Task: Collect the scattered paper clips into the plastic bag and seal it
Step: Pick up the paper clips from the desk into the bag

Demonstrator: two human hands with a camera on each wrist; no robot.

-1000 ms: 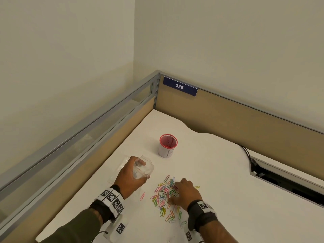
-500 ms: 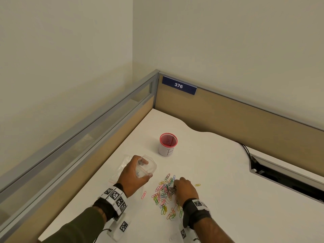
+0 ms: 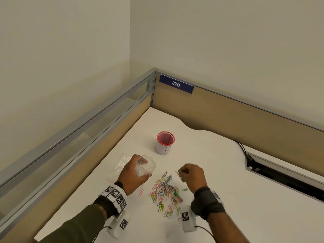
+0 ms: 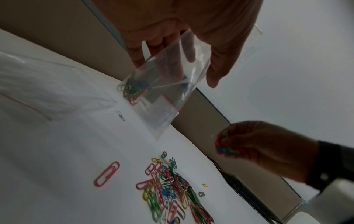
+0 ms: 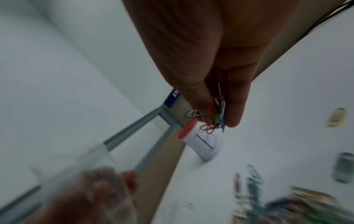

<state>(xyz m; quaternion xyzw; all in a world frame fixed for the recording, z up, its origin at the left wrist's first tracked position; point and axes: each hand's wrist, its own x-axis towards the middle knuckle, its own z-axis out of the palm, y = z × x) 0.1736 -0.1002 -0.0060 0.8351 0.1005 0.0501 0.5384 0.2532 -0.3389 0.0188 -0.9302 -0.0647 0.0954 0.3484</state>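
My left hand [image 3: 133,174] grips a small clear zip bag [image 3: 146,166] above the white desk [image 3: 228,199], its mouth held open. Several clips sit in the bag's bottom corner [image 4: 132,89]. Raised to the right of the bag, my right hand [image 3: 192,175] pinches a small bunch of paper clips [image 3: 180,175] at its fingertips; the same bunch of clips [image 5: 214,116] shows in the right wrist view. A pile of coloured paper clips [image 3: 165,192] lies on the desk between my wrists, and one pink clip [image 3: 140,193] lies apart to its left.
A red-rimmed white cup [image 3: 165,142] stands behind the pile. A second flat clear bag [image 3: 119,166] lies under my left hand. Partition panels [image 3: 228,120] wall the desk's back and left. A cable slot [image 3: 280,174] opens at the right.
My right hand has lifted off the pile with a pinch of clips and moved up toward the bag. The left hand has kept the bag in place.
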